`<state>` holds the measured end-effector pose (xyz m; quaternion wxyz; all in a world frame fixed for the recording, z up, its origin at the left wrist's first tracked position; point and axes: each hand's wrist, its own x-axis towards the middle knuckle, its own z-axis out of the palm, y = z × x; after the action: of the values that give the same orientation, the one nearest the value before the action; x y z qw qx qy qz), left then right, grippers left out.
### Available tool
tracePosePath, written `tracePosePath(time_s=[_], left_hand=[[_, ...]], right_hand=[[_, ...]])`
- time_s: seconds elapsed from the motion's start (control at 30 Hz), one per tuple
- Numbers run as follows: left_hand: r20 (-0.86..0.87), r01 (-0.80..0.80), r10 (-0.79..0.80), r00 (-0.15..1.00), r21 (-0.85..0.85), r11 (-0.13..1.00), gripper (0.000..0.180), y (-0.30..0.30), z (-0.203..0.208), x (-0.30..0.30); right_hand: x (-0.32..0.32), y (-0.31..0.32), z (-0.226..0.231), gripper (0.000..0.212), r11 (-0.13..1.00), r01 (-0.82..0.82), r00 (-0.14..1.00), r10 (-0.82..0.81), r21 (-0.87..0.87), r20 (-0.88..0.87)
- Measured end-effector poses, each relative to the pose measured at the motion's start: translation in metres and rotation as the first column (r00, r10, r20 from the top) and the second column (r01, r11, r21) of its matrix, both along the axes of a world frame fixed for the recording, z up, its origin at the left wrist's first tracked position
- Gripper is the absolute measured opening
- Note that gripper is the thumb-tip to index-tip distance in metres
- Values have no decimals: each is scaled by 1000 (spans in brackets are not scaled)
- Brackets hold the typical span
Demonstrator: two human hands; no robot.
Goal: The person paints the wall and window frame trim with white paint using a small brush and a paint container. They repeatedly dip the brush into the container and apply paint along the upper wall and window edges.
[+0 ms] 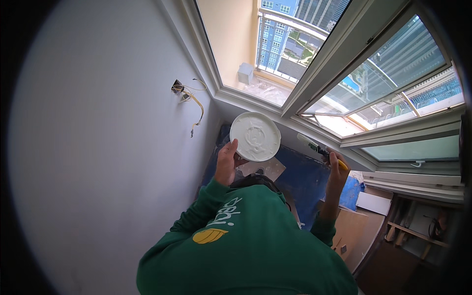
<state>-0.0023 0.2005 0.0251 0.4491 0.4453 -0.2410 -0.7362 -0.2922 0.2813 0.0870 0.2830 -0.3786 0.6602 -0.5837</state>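
Observation:
My left hand point(227, 161) grips the rim of a round white lid point(236, 147), thumb on top. Thick white paint or paste is smeared over the middle of the lid's face. On the right, my right hand point(338, 166) is closed around a paintbrush point(323, 151) with a yellow handle and a dark, paint-smeared head. The brush head points left, at the low wall point(294, 138) under the window. A pale streak lies by its tip; whether the tip touches the wall I cannot tell.
Loose wires hang from an open electrical box point(178, 87) in the left wall point(108, 128). Ahead is a white window frame point(314, 64) with one sash point(388, 73) swung open. Blue sheeting point(307, 189) covers the floor. Boards point(354, 228) and a shelf unit point(418, 233) stand at the right.

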Motion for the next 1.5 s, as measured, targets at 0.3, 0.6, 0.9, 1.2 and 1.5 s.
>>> tracePosePath(time_s=[0.3,0.6,0.9,1.2,1.5], left_hand=[[-26,-21,22,999,29,999,40,32,1,10],[-31,-115,113,993,-68,991,37,22,-3,68],[-188,-213,213,959,24,977,41,28,2,103],[-292,-309,311,905,55,950,45,14,-8,112],[-365,-568,578,730,145,810,49,2,-26,110]], right_hand=[[20,-5,16,27,966,-239,969,244,100,-37],[88,-65,35,26,900,-426,896,434,89,-99],[137,-90,21,31,875,-484,830,465,-17,309],[166,-132,3,30,804,-594,762,544,44,351],[173,-205,-30,52,459,-888,439,846,7,302]])
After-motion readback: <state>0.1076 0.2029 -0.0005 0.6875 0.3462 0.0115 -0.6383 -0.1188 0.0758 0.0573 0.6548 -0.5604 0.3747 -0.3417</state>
